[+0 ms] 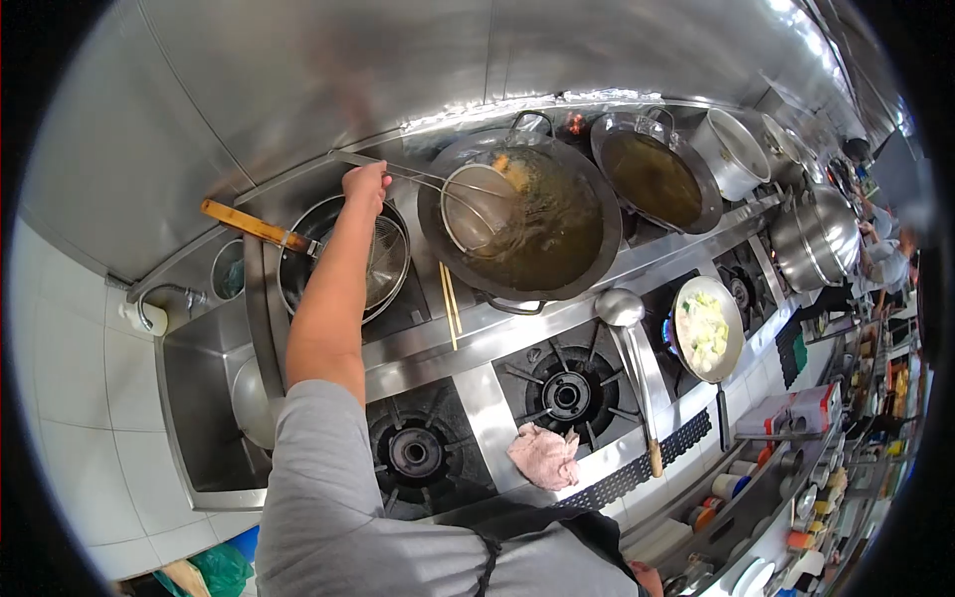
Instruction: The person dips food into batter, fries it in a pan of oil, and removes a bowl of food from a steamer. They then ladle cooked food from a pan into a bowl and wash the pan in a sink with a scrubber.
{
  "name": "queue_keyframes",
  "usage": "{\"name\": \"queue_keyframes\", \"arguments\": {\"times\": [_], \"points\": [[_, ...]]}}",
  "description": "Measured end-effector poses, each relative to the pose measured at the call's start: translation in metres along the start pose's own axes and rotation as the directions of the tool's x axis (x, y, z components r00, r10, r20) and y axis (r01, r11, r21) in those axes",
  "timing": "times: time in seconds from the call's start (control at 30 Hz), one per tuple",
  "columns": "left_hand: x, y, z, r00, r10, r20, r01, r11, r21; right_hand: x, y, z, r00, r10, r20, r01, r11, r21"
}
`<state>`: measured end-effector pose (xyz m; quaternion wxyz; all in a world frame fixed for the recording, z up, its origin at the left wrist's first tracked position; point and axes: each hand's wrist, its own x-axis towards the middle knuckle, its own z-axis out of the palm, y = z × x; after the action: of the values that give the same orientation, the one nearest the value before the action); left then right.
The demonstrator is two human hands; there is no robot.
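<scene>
My left hand (367, 187) reaches over the stove, its fingers wrapped around the long metal handle of a mesh skimmer (479, 211). The round mesh head rests in the big dark wok (594, 274), dipping into bubbling brownish oil (557, 224). Small golden bits (510, 169) float by the skimmer's far rim. Below my left hand, a pan with a wooden handle (261, 227) holds a wire strainer (390, 261), partly covered by my forearm. At the bottom edge a small patch of skin, probably my right hand (647, 577), shows without visible fingers.
Chopsticks (451, 305) lie beside the wok. A ladle (622, 308) and a crumpled pink cloth (545, 457) lie by the front burner. A frying pan (734, 333) with pale green and white food sits over a blue flame. A second wok (652, 179) and pots stand right; a sink (204, 398) left.
</scene>
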<state>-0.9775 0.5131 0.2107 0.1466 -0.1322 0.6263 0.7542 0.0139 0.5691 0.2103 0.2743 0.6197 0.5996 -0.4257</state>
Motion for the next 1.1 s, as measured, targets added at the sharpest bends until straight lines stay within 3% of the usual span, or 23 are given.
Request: {"name": "queue_keyframes", "arguments": {"times": [0.07, 0.17, 0.27, 0.37, 0.43, 0.47, 0.5, 0.53, 0.57, 0.6, 0.67, 0.7, 0.73, 0.77, 0.8, 0.83, 0.87, 0.9, 0.97, 1.0, 1.03, 1.1], "points": [[0.003, -0.002, 0.001, 1.000, 0.005, -0.006, -0.005, 1.000, -0.003, 0.034, 0.053, 0.006, 0.988, -0.151, 0.038, 0.156, 0.957, -0.244], [0.010, -0.004, 0.000, 0.999, 0.014, -0.039, -0.015, 1.000, -0.027, 0.044, 0.071, 0.014, 0.984, -0.179, 0.018, 0.177, 0.952, -0.251], [0.009, -0.003, -0.001, 0.997, -0.059, -0.057, 0.054, 0.996, -0.072, 0.037, 0.076, 0.024, 0.973, -0.228, -0.034, 0.226, 0.973, -0.044], [0.008, -0.001, 0.000, 0.995, -0.077, -0.064, 0.071, 0.994, -0.085, 0.072, 0.121, 0.028, 0.857, -0.513, -0.041, 0.481, 0.827, -0.291], [0.031, -0.005, -0.009, 0.996, -0.093, 0.004, 0.093, 0.991, -0.094, 0.054, 0.096, 0.028, 0.988, -0.145, -0.051, 0.149, 0.987, 0.067], [0.036, -0.006, -0.013, 0.995, -0.084, 0.056, 0.089, 0.990, -0.110, 0.029, 0.053, 0.023, 0.998, 0.053, -0.030, -0.044, 0.968, 0.247], [0.057, -0.016, -0.020, 0.993, 0.013, 0.121, 0.010, 0.982, -0.188, 0.056, 0.095, 0.034, 0.988, -0.153, 0.020, 0.154, 0.988, -0.026], [0.066, -0.013, -0.035, 0.979, -0.021, 0.202, 0.042, 0.994, -0.098, 0.086, 0.141, 0.045, 0.930, -0.361, 0.070, 0.364, 0.872, -0.329], [0.059, -0.008, -0.043, 0.966, -0.022, 0.258, 0.068, 0.983, -0.173, 0.102, 0.157, 0.048, 0.831, -0.544, 0.115, 0.509, 0.662, -0.550], [0.043, -0.010, -0.058, 0.842, 0.232, 0.487, -0.420, 0.849, 0.321, 0.116, 0.176, 0.059, 0.813, -0.575, 0.091, 0.528, 0.662, -0.532], [0.069, -0.005, -0.078, 0.862, -0.017, 0.507, -0.024, 0.997, 0.074, 0.132, 0.177, 0.076, 0.764, -0.644, 0.031, 0.573, 0.657, -0.489], [-0.006, 0.001, -0.068, 0.958, -0.047, 0.283, 0.061, 0.997, -0.041, 0.142, 0.173, 0.081, 0.831, -0.554, 0.056, 0.489, 0.678, -0.549], [-0.105, 0.012, -0.060, 0.961, 0.040, 0.275, -0.052, 0.998, 0.037, 0.148, 0.164, 0.085, 0.886, -0.456, 0.081, 0.405, 0.678, -0.613], [-0.125, 0.002, -0.077, 0.932, 0.043, 0.361, -0.028, 0.999, -0.045, 0.142, 0.154, 0.088, 0.914, -0.374, -0.160, 0.303, 0.889, -0.344], [-0.152, -0.016, -0.098, 0.927, 0.090, 0.364, -0.118, 0.991, 0.056, 0.075, 0.090, 0.053, 0.951, -0.197, -0.240, 0.203, 0.979, -0.001], [-0.197, -0.039, -0.114, 0.933, 0.101, 0.346, -0.147, 0.983, 0.110, 0.087, 0.097, 0.059, 0.903, -0.291, -0.315, 0.276, 0.957, -0.093], [-0.209, -0.048, -0.137, 0.307, -0.157, 0.939, 0.210, 0.973, 0.094, 0.095, 0.101, 0.062, 0.932, -0.165, -0.322, 0.187, 0.982, 0.036], [-0.231, -0.093, -0.155, 0.806, -0.202, 0.556, 0.169, 0.979, 0.111, 0.105, 0.114, 0.072, 0.895, -0.190, -0.403, 0.265, 0.954, 0.140], [-0.346, -0.128, -0.156, 0.646, -0.461, 0.609, 0.338, 0.887, 0.314, 0.093, 0.124, 0.071, 0.883, -0.159, -0.440, 0.291, 0.923, 0.250], [-0.375, -0.148, -0.152, 0.517, -0.498, 0.696, 0.290, 0.867, 0.405, 0.084, 0.130, 0.068, 0.876, -0.141, -0.461, 0.304, 0.904, 0.302], [-0.407, -0.161, -0.142, 0.486, -0.541, 0.686, 0.268, 0.840, 0.472, 0.078, 0.141, 0.065, 0.889, -0.140, -0.436, 0.301, 0.897, 0.325], [-0.462, -0.187, -0.121, 0.474, -0.626, 0.620, 0.237, 0.768, 0.595, 0.071, 0.176, 0.075, 0.878, 0.067, -0.473, 0.255, 0.772, 0.582]]}}
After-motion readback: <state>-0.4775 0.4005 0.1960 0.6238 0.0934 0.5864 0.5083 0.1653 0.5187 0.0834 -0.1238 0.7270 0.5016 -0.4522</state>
